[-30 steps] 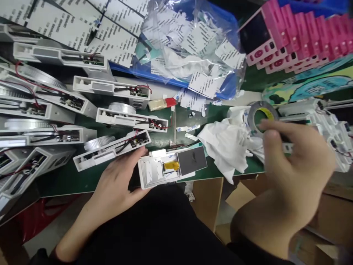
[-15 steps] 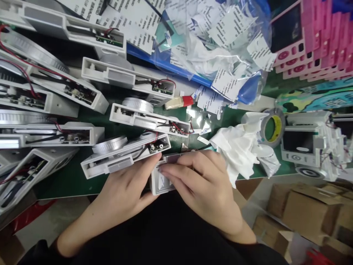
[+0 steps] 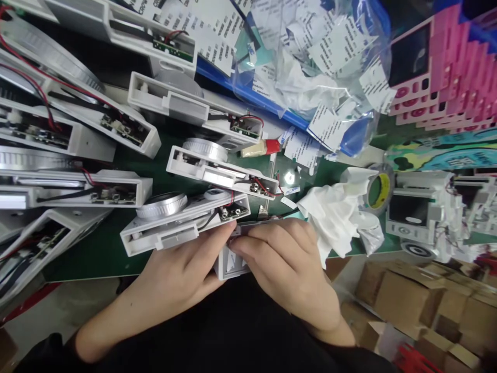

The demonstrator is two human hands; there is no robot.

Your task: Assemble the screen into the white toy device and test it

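A white plastic device housing [image 3: 229, 265] sits between my hands at the table's near edge, mostly covered by them. My left hand [image 3: 190, 267] grips its left end, thumb along the top and fingers beneath. Over the housing, my right hand [image 3: 285, 259] is closed, its thumb and forefinger pinched together inside the opening. Whatever the pinch holds is too hidden to name. Just beyond my left hand lies an open white camera-shaped housing [image 3: 182, 223] with a silver ribbed ring and a small circuit board. Another such housing [image 3: 221, 171] lies behind it.
More opened white housings [image 3: 116, 191] with red wires crowd the left. A clear bag of liner scraps [image 3: 310, 77] lies at the back. Crumpled white tissue [image 3: 330, 217] and a tape roll [image 3: 378, 191] are on the right, near stacked pink housings [image 3: 442, 72]. Cardboard boxes [image 3: 407, 295] stand below.
The view has shifted a little, so most things on the table sit slightly differently in the picture. Both hands keep nearly the same pose at the housing.
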